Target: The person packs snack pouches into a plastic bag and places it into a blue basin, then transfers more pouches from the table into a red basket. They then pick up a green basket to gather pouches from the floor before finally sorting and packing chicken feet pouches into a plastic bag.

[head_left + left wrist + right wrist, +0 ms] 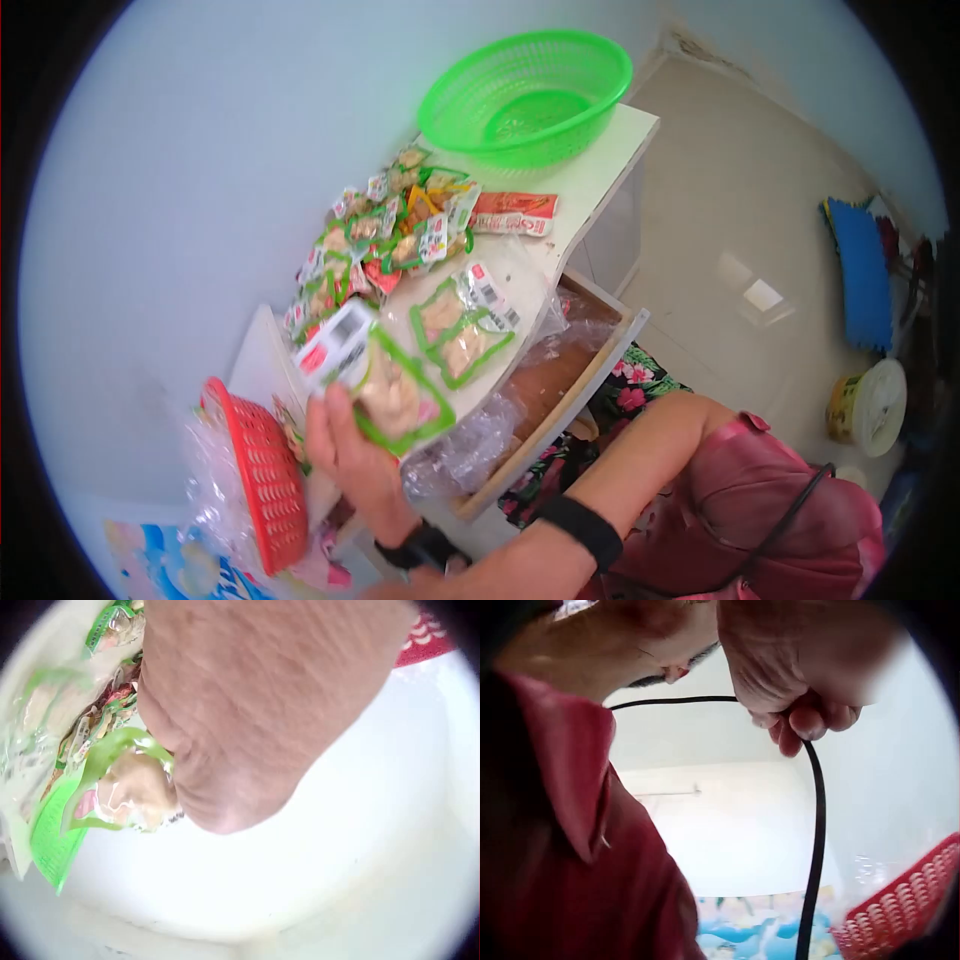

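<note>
My left hand (pixel 350 455) pinches a clear snack packet (pixel 395 395) with a green border, pale chunks inside and a white label. It is held above the white tabletop. In the left wrist view, the back of the hand hides part of that packet (pixel 139 787). A larger clear bag (pixel 462 325) with similar green-edged packets lies on the tabletop beside it. My right hand (pixel 799 675) appears in the right wrist view, fingers curled round a black cable (pixel 814 825), close to the person's head. The head view does not show this hand.
Small snack packets (pixel 405 225) are heaped against the wall, next to a red packet (pixel 515 213). A green basket (pixel 530 140) stands at the far end. A drawer (pixel 545 410) with plastic bags is pulled out. A red basket (pixel 268 480) tilts at the near left.
</note>
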`<state>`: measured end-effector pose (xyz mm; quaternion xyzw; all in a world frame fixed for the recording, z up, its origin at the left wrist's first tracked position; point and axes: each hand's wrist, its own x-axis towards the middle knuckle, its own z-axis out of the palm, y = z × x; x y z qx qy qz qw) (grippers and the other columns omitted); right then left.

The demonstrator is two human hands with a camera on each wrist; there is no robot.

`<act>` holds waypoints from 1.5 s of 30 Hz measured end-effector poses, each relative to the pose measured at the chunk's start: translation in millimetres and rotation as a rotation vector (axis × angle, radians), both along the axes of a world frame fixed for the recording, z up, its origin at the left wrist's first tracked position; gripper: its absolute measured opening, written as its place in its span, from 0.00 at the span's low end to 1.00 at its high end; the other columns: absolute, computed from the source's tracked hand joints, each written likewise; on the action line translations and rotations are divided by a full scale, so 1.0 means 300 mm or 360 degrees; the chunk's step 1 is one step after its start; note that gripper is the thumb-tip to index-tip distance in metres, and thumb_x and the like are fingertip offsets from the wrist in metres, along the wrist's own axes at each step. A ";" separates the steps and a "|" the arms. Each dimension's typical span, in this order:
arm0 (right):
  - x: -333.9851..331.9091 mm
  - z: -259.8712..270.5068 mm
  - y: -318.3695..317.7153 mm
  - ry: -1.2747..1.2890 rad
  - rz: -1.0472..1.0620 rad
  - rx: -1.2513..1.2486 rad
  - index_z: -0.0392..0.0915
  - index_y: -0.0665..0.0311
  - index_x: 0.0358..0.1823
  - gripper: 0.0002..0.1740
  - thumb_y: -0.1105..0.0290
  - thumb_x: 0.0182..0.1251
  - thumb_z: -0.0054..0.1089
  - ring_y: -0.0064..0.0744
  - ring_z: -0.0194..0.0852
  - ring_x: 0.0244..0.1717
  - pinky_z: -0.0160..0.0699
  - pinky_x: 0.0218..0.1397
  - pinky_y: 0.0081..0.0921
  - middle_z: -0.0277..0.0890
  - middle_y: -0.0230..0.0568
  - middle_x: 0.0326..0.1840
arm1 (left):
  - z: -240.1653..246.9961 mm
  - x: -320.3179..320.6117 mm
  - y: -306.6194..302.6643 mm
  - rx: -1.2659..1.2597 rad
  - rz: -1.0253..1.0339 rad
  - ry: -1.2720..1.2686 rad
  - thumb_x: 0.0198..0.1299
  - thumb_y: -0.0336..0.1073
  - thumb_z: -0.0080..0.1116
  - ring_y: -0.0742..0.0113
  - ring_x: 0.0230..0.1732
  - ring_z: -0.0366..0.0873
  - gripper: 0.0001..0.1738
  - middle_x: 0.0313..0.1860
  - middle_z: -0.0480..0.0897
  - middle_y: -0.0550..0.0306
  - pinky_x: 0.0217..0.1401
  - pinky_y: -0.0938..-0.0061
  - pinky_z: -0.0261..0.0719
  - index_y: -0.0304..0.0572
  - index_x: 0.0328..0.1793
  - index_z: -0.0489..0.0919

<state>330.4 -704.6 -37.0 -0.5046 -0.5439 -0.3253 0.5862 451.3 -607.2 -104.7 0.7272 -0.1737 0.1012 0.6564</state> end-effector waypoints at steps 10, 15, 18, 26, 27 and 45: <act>-0.015 -0.384 -0.284 0.0827 0.0370 -0.0279 0.79 0.68 0.60 0.16 0.69 0.77 0.58 0.46 0.83 0.51 0.84 0.47 0.32 0.81 0.47 0.55 | -0.262 0.047 -0.151 -0.0416 -0.0237 0.0350 0.76 0.34 0.55 0.83 0.40 0.71 0.09 0.38 0.79 0.69 0.44 0.84 0.69 0.39 0.47 0.83; -0.031 -0.484 -0.501 0.1705 -0.0658 0.0395 0.78 0.68 0.59 0.17 0.72 0.72 0.64 0.20 0.81 0.38 0.77 0.38 0.20 0.82 0.40 0.45 | -0.250 0.005 -0.161 -0.0175 -0.0359 0.0306 0.76 0.35 0.56 0.85 0.35 0.66 0.11 0.32 0.76 0.71 0.38 0.85 0.67 0.36 0.42 0.81; 0.027 -0.485 -0.511 0.1624 -0.1250 0.0290 0.76 0.68 0.60 0.20 0.71 0.70 0.68 0.18 0.80 0.38 0.78 0.39 0.17 0.82 0.38 0.45 | -0.265 -0.028 -0.176 0.0006 -0.0553 0.0257 0.76 0.34 0.56 0.84 0.34 0.68 0.10 0.31 0.77 0.70 0.36 0.83 0.69 0.34 0.42 0.81; 0.106 -0.527 -0.429 0.2123 -0.0705 0.0591 0.82 0.65 0.48 0.11 0.71 0.69 0.72 0.11 0.76 0.37 0.75 0.36 0.13 0.81 0.26 0.40 | -0.248 -0.103 -0.188 -0.0230 -0.0668 0.0614 0.69 0.30 0.64 0.80 0.39 0.78 0.13 0.38 0.85 0.61 0.41 0.81 0.77 0.32 0.57 0.80; 0.113 -0.531 -0.429 0.2152 -0.0733 0.0609 0.82 0.65 0.47 0.10 0.71 0.69 0.71 0.11 0.77 0.36 0.77 0.37 0.14 0.82 0.27 0.40 | -0.227 -0.111 -0.183 -0.0318 -0.0675 0.0723 0.67 0.29 0.66 0.79 0.40 0.79 0.17 0.40 0.86 0.59 0.43 0.81 0.78 0.32 0.59 0.79; 0.114 -0.500 -0.395 0.1998 -0.0726 0.1165 0.82 0.61 0.41 0.07 0.65 0.74 0.67 0.05 0.67 0.24 0.60 0.21 0.11 0.80 0.23 0.31 | -0.321 -0.164 -0.171 -0.0464 -0.0859 0.0748 0.57 0.23 0.73 0.67 0.55 0.84 0.31 0.57 0.84 0.50 0.58 0.73 0.82 0.27 0.68 0.75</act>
